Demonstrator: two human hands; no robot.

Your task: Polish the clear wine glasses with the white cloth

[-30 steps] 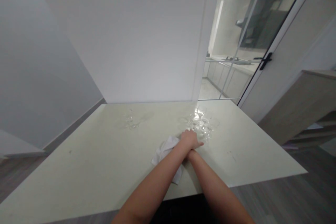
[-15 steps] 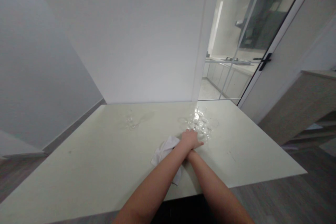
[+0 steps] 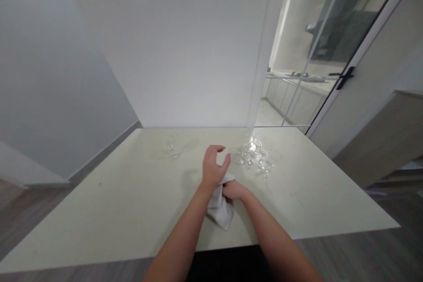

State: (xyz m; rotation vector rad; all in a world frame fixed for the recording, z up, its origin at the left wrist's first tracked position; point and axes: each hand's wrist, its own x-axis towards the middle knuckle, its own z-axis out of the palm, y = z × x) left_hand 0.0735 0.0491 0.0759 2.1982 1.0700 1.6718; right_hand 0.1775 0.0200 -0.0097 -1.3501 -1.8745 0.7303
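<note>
My right hand (image 3: 234, 190) is closed on a white cloth (image 3: 220, 209), which is lifted a little above the pale table (image 3: 115, 211) and hangs down from the fist. Just above it, my left hand (image 3: 213, 166) is raised with its fingers curved and apart, holding nothing. Several clear stemmed glasses (image 3: 256, 155) stand in a cluster to the right of my left hand, a short way off. One more clear glass (image 3: 170, 146) stands alone at the back left of the table.
The table's far edge meets a white wall (image 3: 185, 61). A glass door with a black handle (image 3: 345, 77) is at the right, a wooden cabinet (image 3: 386, 136) beyond it. Grey wood floor shows at both sides.
My left hand has lifted off the table and come left, away from the glasses, and opened. My right hand has gathered the cloth and raised it. The view shifted slightly.
</note>
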